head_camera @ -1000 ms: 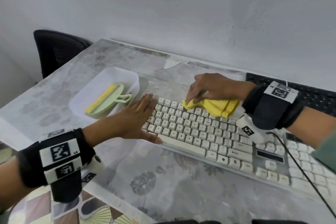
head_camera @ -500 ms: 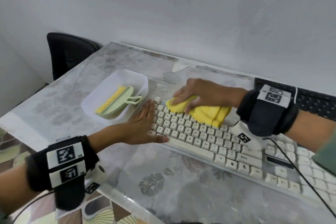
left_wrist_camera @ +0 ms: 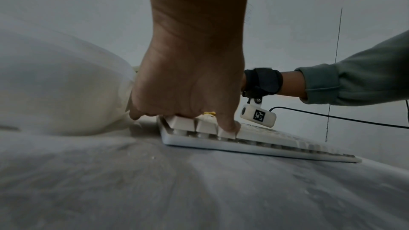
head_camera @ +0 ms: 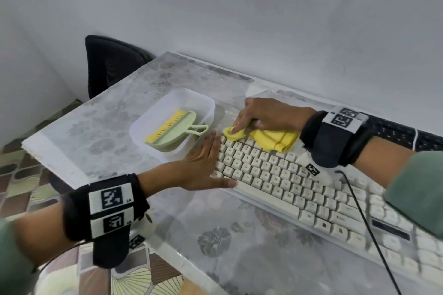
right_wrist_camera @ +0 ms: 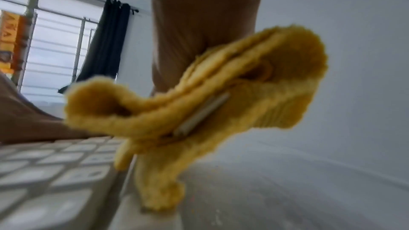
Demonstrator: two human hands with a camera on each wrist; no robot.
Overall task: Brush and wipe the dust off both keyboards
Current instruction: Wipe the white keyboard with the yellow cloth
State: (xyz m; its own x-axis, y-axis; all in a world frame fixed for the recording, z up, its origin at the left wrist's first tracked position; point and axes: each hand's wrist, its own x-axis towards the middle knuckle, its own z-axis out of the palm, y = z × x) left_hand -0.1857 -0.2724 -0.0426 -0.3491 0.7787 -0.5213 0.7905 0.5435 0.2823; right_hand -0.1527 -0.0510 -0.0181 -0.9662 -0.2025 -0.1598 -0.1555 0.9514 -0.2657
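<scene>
A cream keyboard lies slanted across the table. My right hand holds a folded yellow cloth and presses it on the keyboard's far left corner; the cloth fills the right wrist view above the keys. My left hand lies flat with straight fingers on the keyboard's left end, thumb along the front edge. In the left wrist view the left hand rests on the keyboard. A black keyboard lies at the far right by the wall.
A white tray left of the cream keyboard holds a green brush with yellow bristles. A black chair stands beyond the table's left corner. A black cable crosses the cream keyboard. The wall is close behind.
My right hand has slid the yellow cloth leftward along the top rows to the keyboard's far left corner. The left hand stays pressed on the left end.
</scene>
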